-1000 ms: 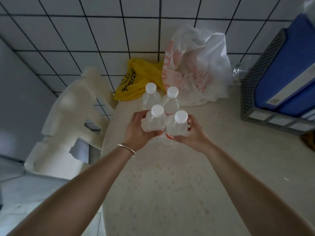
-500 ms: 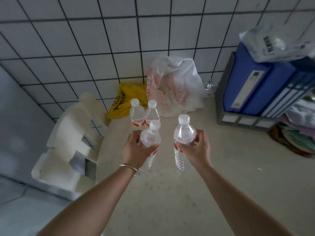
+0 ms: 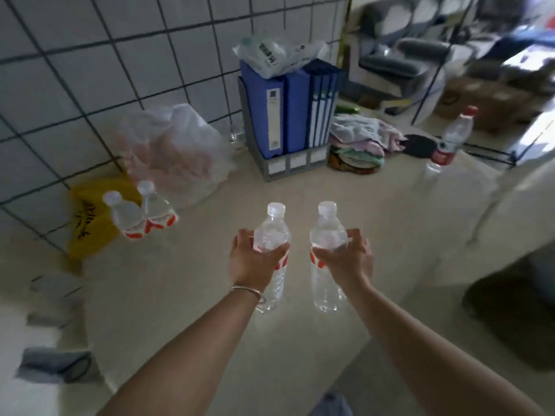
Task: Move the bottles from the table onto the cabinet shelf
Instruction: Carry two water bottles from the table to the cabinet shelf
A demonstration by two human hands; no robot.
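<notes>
My left hand [image 3: 250,262] is closed around a clear water bottle [image 3: 272,235] with a white cap and a red label, held upright above the beige table [image 3: 192,295]. My right hand [image 3: 350,259] grips a second, matching bottle [image 3: 328,235], also upright and lifted. Two more such bottles [image 3: 141,213] stand together on the table at the left, near the tiled wall. A taller bottle with a red cap [image 3: 450,139] stands at the table's far right edge. No cabinet shelf is visible.
A yellow bag [image 3: 87,226] and a white plastic bag [image 3: 177,154] lie against the wall. A grey file rack with blue binders [image 3: 288,115] stands behind, with a pile of cloths [image 3: 360,142] beside it. Chairs and boxes fill the room at the right.
Both hands lifted a bottle each away from the group of bottles and carried them to the right. The view swung right, bringing in the binders and the room.
</notes>
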